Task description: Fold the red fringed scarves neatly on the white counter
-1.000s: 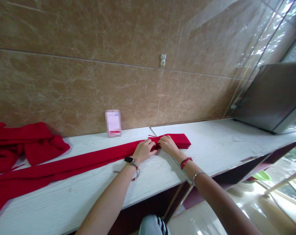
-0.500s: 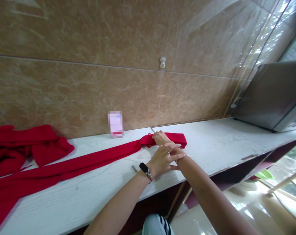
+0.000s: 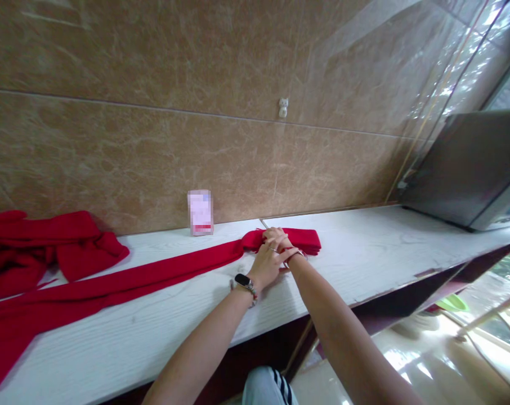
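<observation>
A long red scarf (image 3: 174,273) runs along the white countertop from the left edge of the view. Its right end is folded into a flat, layered stack with fringe showing. My right hand (image 3: 279,234) rests on that folded end, its fingers curled down on the cloth and partly covered. Across its back and wrist lies my left hand (image 3: 267,264), fingers stretched out; it wears a ring and, at the wrist, a dark fitness band. A bracelet is visible on my right wrist.
More red cloth (image 3: 75,242) lies bunched at the far left. A small pinkish card-like pack (image 3: 200,212) leans against the tiled wall. At the right end stands a grey appliance (image 3: 470,169). The worktop's front edge (image 3: 390,292) slants up to the right.
My left hand has moved forward and left, from the right forearm onto the back of the right hand. The right hand stays on the folded scarf end.
</observation>
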Available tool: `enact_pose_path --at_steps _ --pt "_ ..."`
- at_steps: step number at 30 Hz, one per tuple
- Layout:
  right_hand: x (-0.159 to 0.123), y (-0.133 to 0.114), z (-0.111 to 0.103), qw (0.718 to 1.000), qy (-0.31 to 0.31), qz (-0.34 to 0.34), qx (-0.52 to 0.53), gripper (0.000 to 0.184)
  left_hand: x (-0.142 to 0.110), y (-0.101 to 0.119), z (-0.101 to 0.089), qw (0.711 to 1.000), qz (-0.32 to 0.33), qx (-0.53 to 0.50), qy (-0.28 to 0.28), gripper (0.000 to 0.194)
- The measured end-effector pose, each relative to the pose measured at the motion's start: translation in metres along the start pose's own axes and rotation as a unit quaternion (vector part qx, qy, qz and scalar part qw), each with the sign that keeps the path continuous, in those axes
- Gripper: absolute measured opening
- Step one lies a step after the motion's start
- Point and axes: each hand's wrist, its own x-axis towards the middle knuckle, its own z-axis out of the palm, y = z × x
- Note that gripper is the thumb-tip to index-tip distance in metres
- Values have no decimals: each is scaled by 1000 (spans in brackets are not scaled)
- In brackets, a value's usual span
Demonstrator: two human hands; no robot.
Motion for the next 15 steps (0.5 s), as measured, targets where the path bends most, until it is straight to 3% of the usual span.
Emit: enact_pose_path --at_steps 3,7,11,15 --pt "-4 -2 0 1000 3 20 -8 17 -4 -19 -9 998 -42 24 37 57" --pt "-20 3 -7 1000 20 6 -9 16 -14 -40 -14 977 -177 105 53 66" --pt "-32 12 -11 996 89 -13 23 14 -22 -56 -8 949 -271 157 -35 56" --pt "-38 21 -10 988 143 -33 43 13 -22 -62 -8 941 -266 175 -114 35"
